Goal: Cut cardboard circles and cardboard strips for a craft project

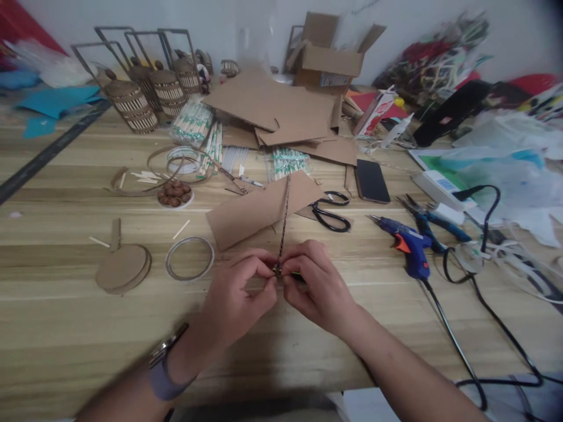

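Observation:
Both hands meet low in the middle of the wooden table (65, 328). My left hand (235, 296), with a watch on its wrist, pinches the near end of a thin dark braided cord (284, 220). My right hand (314, 287) pinches the same end from the other side, fingertips touching the left ones. The cord runs straight away from me over a strip of brown cardboard (259, 208). What sits at the pinched end is too small to make out.
Black scissors (329, 214) and a dark phone (372, 180) lie beyond my right hand. A blue glue gun (407, 243) with a black cable and pliers (433, 223) are at the right. A ring (190, 258), a cardboard disc (123, 268), woven lanterns (132, 104) and cardboard sheets (272, 105) fill the left and back.

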Available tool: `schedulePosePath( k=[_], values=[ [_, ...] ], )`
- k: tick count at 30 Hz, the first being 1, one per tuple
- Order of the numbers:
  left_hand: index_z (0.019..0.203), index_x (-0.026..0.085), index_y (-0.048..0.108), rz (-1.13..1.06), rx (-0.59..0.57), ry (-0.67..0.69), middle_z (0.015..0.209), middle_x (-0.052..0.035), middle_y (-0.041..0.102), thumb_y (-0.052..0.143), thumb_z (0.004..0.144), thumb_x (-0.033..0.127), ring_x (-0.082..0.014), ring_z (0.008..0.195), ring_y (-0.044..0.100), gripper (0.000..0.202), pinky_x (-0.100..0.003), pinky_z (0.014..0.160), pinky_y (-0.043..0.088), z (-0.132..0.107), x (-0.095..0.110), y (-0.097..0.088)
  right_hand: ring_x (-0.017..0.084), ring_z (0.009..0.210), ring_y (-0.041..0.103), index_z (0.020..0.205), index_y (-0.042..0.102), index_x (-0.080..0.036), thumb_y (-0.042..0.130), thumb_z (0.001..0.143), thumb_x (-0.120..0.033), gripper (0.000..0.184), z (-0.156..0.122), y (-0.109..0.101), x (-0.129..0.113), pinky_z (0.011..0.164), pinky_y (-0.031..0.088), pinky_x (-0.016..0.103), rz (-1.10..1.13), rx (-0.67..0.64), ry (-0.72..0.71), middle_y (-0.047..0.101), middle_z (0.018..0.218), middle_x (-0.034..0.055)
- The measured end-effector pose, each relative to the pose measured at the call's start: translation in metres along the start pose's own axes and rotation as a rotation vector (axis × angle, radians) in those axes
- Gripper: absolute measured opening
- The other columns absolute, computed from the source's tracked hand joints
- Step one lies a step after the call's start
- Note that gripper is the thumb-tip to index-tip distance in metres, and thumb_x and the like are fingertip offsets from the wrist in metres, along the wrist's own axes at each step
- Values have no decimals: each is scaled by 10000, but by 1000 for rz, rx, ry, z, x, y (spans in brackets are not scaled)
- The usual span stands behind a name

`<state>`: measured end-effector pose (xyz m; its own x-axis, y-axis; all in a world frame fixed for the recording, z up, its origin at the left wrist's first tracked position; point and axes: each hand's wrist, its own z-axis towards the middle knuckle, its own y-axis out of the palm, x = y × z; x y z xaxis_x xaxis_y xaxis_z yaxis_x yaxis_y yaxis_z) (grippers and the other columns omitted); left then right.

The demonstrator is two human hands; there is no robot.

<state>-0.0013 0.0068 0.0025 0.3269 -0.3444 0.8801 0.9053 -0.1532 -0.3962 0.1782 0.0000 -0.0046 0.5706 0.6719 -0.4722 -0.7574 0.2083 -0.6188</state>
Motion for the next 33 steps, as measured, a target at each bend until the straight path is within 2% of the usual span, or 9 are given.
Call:
schedulePosePath(
  k=[12, 15, 18, 20, 23, 27, 33],
  values=[
    [704, 228, 602, -162, -22, -92, 975, -42, 753, 610, 794, 182, -203, 904, 695, 101, -313, 817, 512, -2, -4, 0, 193, 856, 652, 870, 539, -241, 544, 850, -69, 173, 5, -6, 5, 730, 563, 337, 83, -21, 0, 658, 894, 51],
    [805, 225, 650, -192, -67, -167, 996, -46, 747, 675, 812, 251, -218, 937, 690, 37, -324, 838, 518, -1, -8, 1, 193, 863, 662, 884, 540, -241, 555, 861, -74, 169, 5, -5, 5, 728, 565, 335, 58, -16, -11, 670, 911, 57],
    [940, 217, 702, -213, -147, -272, 968, -46, 754, 757, 805, 367, -233, 925, 697, 210, -328, 826, 530, 0, -10, 2, 191, 839, 661, 896, 534, -246, 569, 875, -84, 167, 4, -4, 6, 742, 557, 347, 18, -19, -49, 689, 904, 53],
    [990, 211, 725, -225, -185, -318, 971, -46, 765, 727, 843, 403, -232, 910, 705, 242, -320, 814, 536, 0, -11, 2, 187, 822, 660, 901, 527, -247, 574, 876, -84, 171, 5, -4, 8, 764, 548, 357, -15, -15, -83, 698, 890, 49],
    [1005, 205, 758, -202, -217, -320, 965, -37, 778, 624, 914, 400, -224, 883, 709, 253, -291, 761, 530, 2, -8, 2, 180, 808, 668, 902, 514, -248, 566, 868, -66, 193, 5, -2, 9, 819, 533, 375, -84, -15, -123, 708, 865, 37],
    [983, 199, 779, -173, -258, -291, 866, -11, 777, 544, 943, 366, -201, 795, 699, 291, -258, 675, 502, 4, -7, 2, 176, 781, 674, 887, 514, -252, 536, 883, -78, 176, 3, 0, 10, 859, 512, 391, -177, -43, -144, 716, 843, 22],
    [995, 189, 778, -119, -255, -303, 930, -19, 791, 514, 935, 288, -192, 833, 707, 288, -248, 715, 508, 4, -10, 4, 174, 763, 669, 866, 529, -253, 519, 890, -86, 168, 1, 3, 8, 914, 480, 400, -219, -74, -128, 720, 833, 15]
  ],
)
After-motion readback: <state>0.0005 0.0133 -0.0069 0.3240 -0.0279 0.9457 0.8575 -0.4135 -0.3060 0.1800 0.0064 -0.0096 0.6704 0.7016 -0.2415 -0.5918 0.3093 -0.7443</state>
